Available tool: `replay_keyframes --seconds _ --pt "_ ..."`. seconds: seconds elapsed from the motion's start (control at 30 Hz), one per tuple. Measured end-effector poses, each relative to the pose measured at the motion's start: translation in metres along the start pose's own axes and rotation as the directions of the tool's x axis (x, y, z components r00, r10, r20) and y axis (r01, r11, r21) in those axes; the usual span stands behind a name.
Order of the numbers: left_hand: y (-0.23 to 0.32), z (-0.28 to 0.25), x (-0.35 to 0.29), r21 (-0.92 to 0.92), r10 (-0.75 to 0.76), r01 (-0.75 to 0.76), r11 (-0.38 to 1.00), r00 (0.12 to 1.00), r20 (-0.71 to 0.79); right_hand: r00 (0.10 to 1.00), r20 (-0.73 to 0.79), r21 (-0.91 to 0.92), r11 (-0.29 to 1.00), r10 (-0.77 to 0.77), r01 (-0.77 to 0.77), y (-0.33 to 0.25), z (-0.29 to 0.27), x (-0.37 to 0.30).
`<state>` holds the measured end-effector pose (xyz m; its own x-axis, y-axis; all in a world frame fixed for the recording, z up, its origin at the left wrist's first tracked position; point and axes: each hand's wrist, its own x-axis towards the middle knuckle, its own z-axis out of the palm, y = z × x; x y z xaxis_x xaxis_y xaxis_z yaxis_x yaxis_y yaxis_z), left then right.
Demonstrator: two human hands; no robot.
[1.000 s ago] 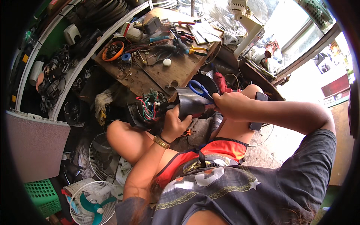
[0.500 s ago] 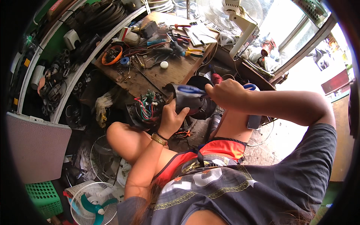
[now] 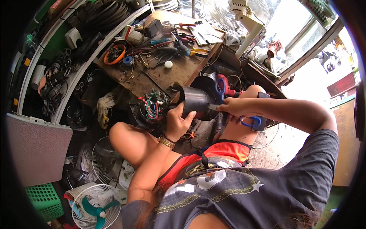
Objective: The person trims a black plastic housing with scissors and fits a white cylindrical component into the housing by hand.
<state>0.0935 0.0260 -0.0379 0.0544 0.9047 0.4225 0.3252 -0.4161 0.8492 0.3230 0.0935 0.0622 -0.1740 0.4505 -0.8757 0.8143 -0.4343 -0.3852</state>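
Observation:
My left hand (image 3: 179, 121) is closed on the near-left edge of a black, curved plastic housing (image 3: 195, 100), its thumb along the lower rim. At the housing's right side, my right hand (image 3: 233, 108) grips a pair of blue-handled scissors (image 3: 256, 122) spread wide. One blade's tip meets the housing near a hole; the other blue loop stands up above my fingers. Left of the housing lies a dark base with a tangle of coloured wires (image 3: 154, 106). Behind the housing is a round black part (image 3: 204, 84), partly covered.
A wooden low table (image 3: 133, 82) ahead carries pliers (image 3: 199, 52), screwdrivers, an orange bowl (image 3: 114, 54) and a white cap (image 3: 168, 65). A red power tool (image 3: 228, 86) lies beyond my right hand. Fans stand at lower left (image 3: 96, 208) and far back (image 3: 236, 15).
My right hand has moved down and turned, bringing the scissors' blade to the housing's lower right side. The housing has tilted slightly, and the red power tool shows more.

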Motion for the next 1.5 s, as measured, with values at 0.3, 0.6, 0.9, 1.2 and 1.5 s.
replay_keyframes --seconds 0.3,0.6,0.9,1.2,1.5 --pt "-0.007 -0.003 -0.001 -0.138 -0.036 0.027 0.990 0.998 -0.061 0.701 0.580 0.801 0.447 -0.414 -0.399 0.053 0.008 0.033" --pt "-0.001 -0.017 -0.008 -0.236 -0.125 0.103 0.966 0.989 -0.082 0.872 -0.292 -0.228 0.914 -0.393 0.335 -0.023 -0.143 0.063" --pt "0.003 -0.007 0.003 -0.308 -0.156 0.121 0.944 0.983 -0.093 0.281 -0.701 -0.649 0.749 -0.656 0.130 -0.123 -0.198 0.218" --pt "0.011 -0.007 0.003 -0.348 -0.200 0.123 0.929 0.960 -0.195 0.283 -0.457 0.289 0.160 -0.843 0.944 -0.049 -0.083 0.170" --pt "0.012 -0.009 0.009 -0.376 -0.251 0.146 0.915 0.936 -0.248 0.235 -0.384 0.050 0.234 -0.893 0.971 -0.013 0.029 0.107"
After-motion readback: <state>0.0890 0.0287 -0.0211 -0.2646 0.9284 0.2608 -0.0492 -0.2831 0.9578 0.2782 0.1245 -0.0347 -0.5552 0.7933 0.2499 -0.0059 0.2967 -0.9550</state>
